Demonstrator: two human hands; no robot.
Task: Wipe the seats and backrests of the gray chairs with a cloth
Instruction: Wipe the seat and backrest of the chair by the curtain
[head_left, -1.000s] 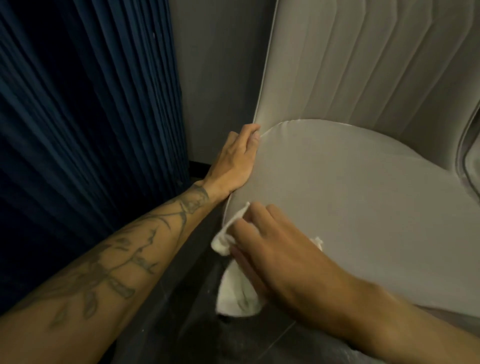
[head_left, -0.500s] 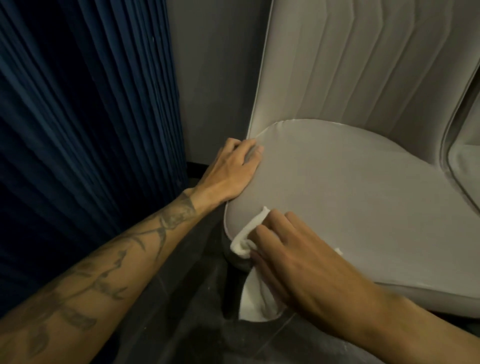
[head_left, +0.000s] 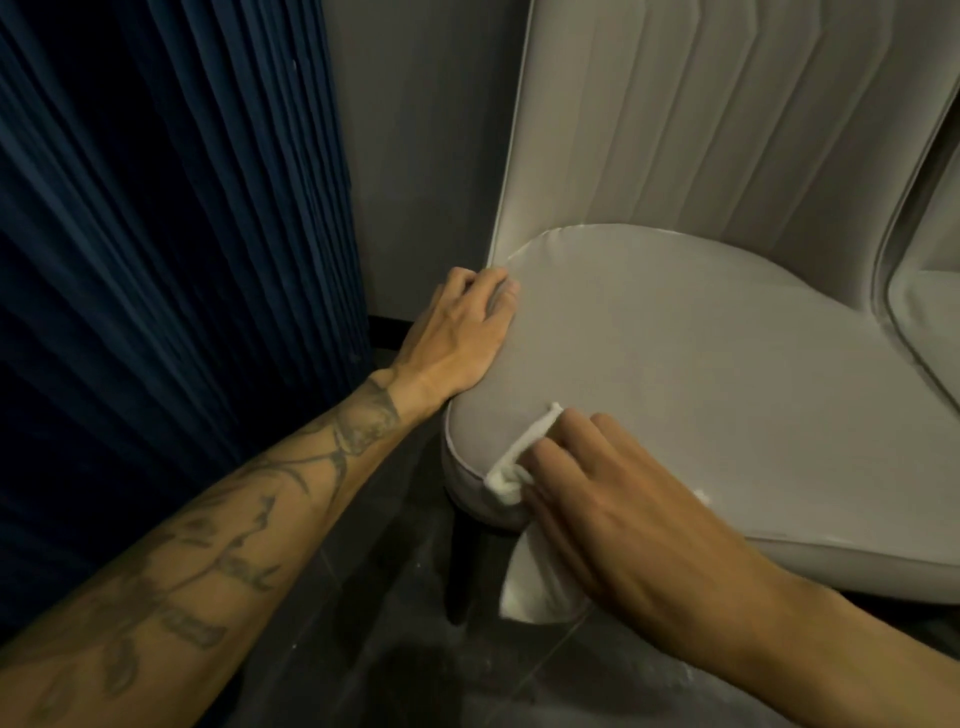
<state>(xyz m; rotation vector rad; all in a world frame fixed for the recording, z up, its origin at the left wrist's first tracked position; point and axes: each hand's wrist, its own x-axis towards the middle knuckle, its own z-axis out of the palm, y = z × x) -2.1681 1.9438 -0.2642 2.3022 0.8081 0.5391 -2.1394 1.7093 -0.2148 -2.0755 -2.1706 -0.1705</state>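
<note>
My left grip (head_left: 457, 338) lies flat with fingers relaxed along the left edge of the gray chair seat (head_left: 701, 364). Its fingertips sit at the back corner where the backrest (head_left: 675, 114) rises. My right grip (head_left: 613, 514) presses the white cloth (head_left: 524, 452) with straight fingers onto the seat's front-left edge, and the cloth's tail hangs off that edge above the dark floor (head_left: 389, 649). Open seat stretches toward the right edge, where a second chair (head_left: 930, 322) stands just beside it. A navy curtain (head_left: 182, 234) hangs near on the left.
</note>
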